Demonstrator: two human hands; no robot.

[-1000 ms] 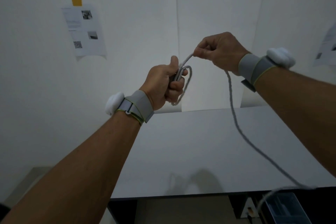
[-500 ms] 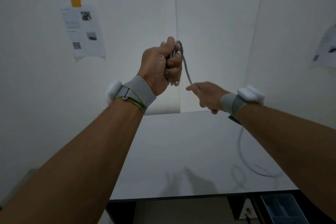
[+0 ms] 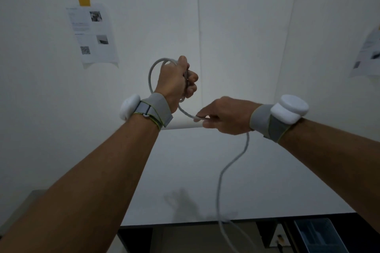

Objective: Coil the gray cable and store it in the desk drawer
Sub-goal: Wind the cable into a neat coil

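My left hand (image 3: 176, 81) is raised above the white desk (image 3: 185, 170) and is closed around several loops of the gray cable (image 3: 224, 168). One loop arcs out past the back of that hand on the left. My right hand (image 3: 226, 117), lower and to the right, pinches the cable between thumb and fingers. From there the loose cable hangs down over the desk's front edge and out of view. The open drawer (image 3: 320, 236) shows at the bottom right, under the desk.
Both wrists wear gray bands with white pods. A printed sheet (image 3: 92, 35) with a yellow tape strip hangs on the left wall, another sheet (image 3: 368, 53) on the right wall. Dark space lies under the desk's front edge (image 3: 185, 225).
My left hand has dropped a little and a new loop has swung around its back. My right hand has moved up and left along the cable, which now hangs over the front edge.
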